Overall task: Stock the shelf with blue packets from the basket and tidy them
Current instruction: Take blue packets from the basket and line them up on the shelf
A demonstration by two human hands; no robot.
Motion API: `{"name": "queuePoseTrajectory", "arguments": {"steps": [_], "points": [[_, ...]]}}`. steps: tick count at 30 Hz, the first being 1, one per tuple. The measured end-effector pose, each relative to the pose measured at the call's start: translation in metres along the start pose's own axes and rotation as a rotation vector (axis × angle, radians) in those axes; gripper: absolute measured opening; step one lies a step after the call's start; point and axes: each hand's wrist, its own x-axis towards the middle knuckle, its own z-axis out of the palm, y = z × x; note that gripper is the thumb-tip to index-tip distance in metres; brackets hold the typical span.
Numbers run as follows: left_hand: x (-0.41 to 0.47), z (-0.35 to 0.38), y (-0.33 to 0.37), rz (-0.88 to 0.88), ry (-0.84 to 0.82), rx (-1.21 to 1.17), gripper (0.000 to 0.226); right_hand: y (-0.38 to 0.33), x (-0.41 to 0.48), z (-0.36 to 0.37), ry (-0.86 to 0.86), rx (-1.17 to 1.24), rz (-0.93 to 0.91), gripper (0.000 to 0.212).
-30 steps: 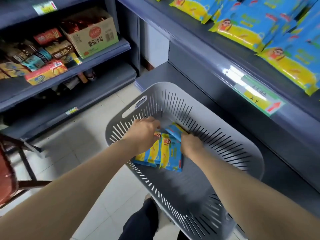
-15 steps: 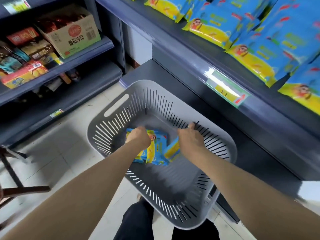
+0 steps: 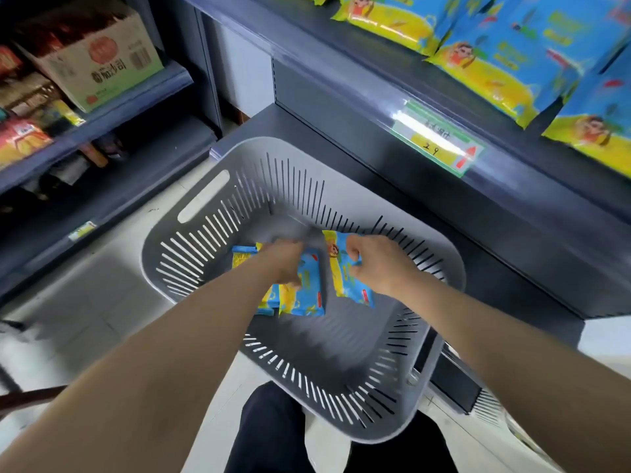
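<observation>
Head view looks down into a grey slotted basket [image 3: 205, 268] beside a dark shelf [image 3: 341, 107]. Both hands are inside it. The left hand [image 3: 285, 264] presses fingers-down on a small stack of blue packets [image 3: 304, 298] on the basket floor; whether it grips them I cannot tell. The right hand [image 3: 375, 264] is clenched on one packet [image 3: 348, 285], pinched near its top. These packets lie with long axes running roughly away from the person, yellow edges to the left. More blue packets [image 3: 512, 52] lie on the shelf above a price tag [image 3: 437, 145].
</observation>
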Motion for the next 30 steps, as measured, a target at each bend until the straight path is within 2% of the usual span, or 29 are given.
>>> {"name": "queuePoseTrajectory", "arguments": {"steps": [5,9,11,12,14,16,18,23,27,28,30], "points": [[0.009,0.008,0.004,0.053,-0.004,0.260,0.096,0.000,-0.001,-0.001,0.033,0.095,0.011,0.035],[0.016,0.008,0.010,0.174,0.005,0.399,0.104,0.000,-0.006,-0.016,-0.018,-0.016,-0.058,0.068],[0.019,0.009,0.012,0.195,0.005,0.416,0.108,0.002,-0.010,-0.020,-0.048,-0.064,-0.051,0.066],[0.018,0.008,0.013,0.197,0.006,0.396,0.106,0.003,-0.011,-0.022,-0.057,-0.075,-0.035,0.059],[0.016,0.001,0.012,0.199,0.010,0.279,0.086,0.002,-0.014,-0.028,-0.062,-0.104,-0.019,0.046],[0.010,-0.011,0.008,0.178,-0.014,0.130,0.061,-0.001,-0.018,-0.037,-0.050,-0.122,-0.012,0.043],[-0.002,-0.030,0.005,0.139,-0.029,0.054,0.047,-0.008,-0.023,-0.052,-0.026,-0.117,-0.025,0.044],[-0.048,-0.093,0.007,0.152,0.019,0.056,0.038,-0.029,-0.046,-0.106,0.014,-0.058,-0.119,0.049],[-0.083,-0.144,0.021,0.189,0.086,-0.003,0.032,-0.034,-0.068,-0.155,0.227,-0.128,-0.169,0.080],[-0.097,-0.156,0.027,0.187,0.122,-0.018,0.031,-0.031,-0.078,-0.169,0.282,-0.142,-0.152,0.082],[-0.122,-0.180,0.043,0.195,0.194,-0.047,0.030,-0.018,-0.097,-0.197,0.363,-0.142,-0.075,0.075]]}}
